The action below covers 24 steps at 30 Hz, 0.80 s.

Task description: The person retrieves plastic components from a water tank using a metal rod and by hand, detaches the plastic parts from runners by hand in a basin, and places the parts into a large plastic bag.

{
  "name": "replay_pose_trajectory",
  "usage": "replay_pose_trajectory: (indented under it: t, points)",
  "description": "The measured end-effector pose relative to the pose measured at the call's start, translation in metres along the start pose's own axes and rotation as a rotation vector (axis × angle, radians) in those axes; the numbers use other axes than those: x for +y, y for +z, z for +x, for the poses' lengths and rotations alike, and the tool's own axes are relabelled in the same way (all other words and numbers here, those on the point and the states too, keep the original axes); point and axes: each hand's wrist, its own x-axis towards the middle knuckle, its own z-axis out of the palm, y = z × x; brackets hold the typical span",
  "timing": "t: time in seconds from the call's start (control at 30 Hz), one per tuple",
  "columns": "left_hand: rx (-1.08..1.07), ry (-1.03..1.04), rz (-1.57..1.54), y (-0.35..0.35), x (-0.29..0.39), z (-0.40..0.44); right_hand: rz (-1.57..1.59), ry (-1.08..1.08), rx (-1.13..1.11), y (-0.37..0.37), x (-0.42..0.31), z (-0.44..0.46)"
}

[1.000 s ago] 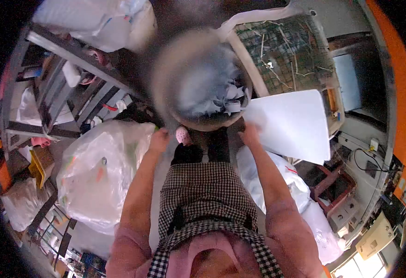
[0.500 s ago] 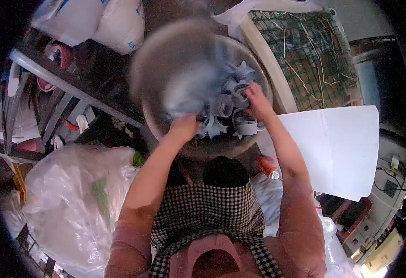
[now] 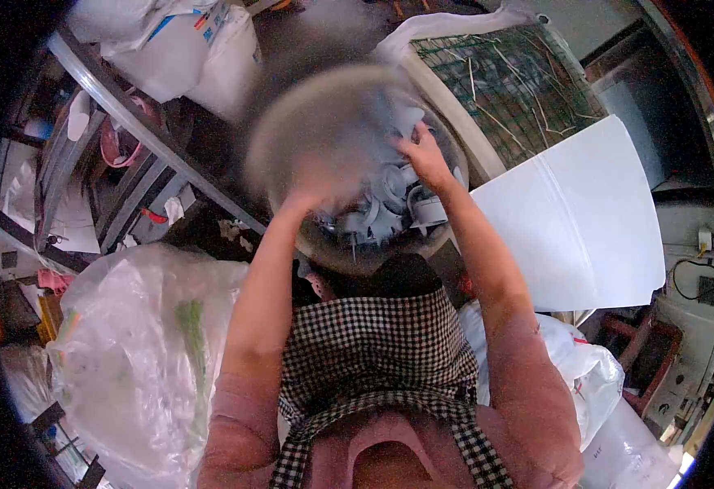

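Parts (image 3: 380,218) are lying in the tub (image 3: 332,254) beside your blurred left hand (image 3: 316,192) and your right hand (image 3: 427,160), parting thumb from forefinger, both grips unclear; a plastic bag (image 3: 141,342) and white board (image 3: 577,216) are flanking it.

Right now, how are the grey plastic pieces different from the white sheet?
The grey plastic pieces are small and curvy; the white sheet is much bigger and flatter. The pieces lie jumbled inside a round tub; the sheet is outside it.

Parts (image 3: 385,222): smooth plastic | bag (image 3: 141,350): glossy plastic film | apron (image 3: 381,342): matt cloth
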Motion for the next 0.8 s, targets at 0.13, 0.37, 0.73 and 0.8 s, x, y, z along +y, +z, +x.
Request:
replay_pose_trajectory:
  t: [0.13, 0.37, 0.73, 0.8]
  points:
    - [-0.165, -0.717, -0.728, -0.001, -0.019, 0.01, 0.295, -0.232, -0.235, -0.003, 0.035, 0.001]
    - [0.23, -0.637, -1.169, -0.016, 0.014, 0.023, -1.502, 0.209, -0.348, -0.042, 0.157, -0.044]
    - [0.519, -0.188, -0.579, 0.007, -0.038, 0.025, -0.502, -0.002, 0.23, -0.076, 0.128, -0.007]
    - [0.319, -0.373, -0.511, 0.008, -0.027, 0.014, -0.35, -0.05, 0.299, -0.073, 0.116, 0.0]
